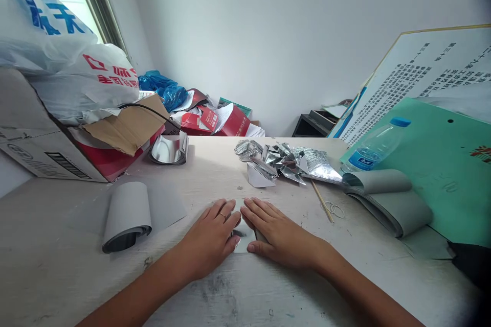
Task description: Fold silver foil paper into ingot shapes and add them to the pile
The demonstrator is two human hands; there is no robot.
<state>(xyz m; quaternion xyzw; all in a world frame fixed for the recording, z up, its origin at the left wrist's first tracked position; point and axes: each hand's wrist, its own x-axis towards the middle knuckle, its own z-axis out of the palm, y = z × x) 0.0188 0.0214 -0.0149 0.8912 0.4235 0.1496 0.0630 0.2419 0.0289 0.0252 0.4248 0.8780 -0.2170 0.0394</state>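
Note:
My left hand (210,237) and my right hand (278,232) lie flat side by side on the white table (245,286), fingers stretched forward and close together. Both press down on a small silver-faced sheet of paper (242,237), which shows only in the gap between my thumbs; most of it is hidden under my palms. A ring sits on a finger of my left hand. Behind my hands lies a pile of folded silver paper pieces (286,161), with one white folded triangle (258,176) at its front.
A curled grey sheet roll (128,214) lies to the left, and curled grey sheets (387,196) to the right beside a thin stick (321,200) and rubber bands (336,209). A water bottle (374,149) lies on a green board (441,173). A cardboard box (57,148), bags and a silver roll (169,149) crowd the back left.

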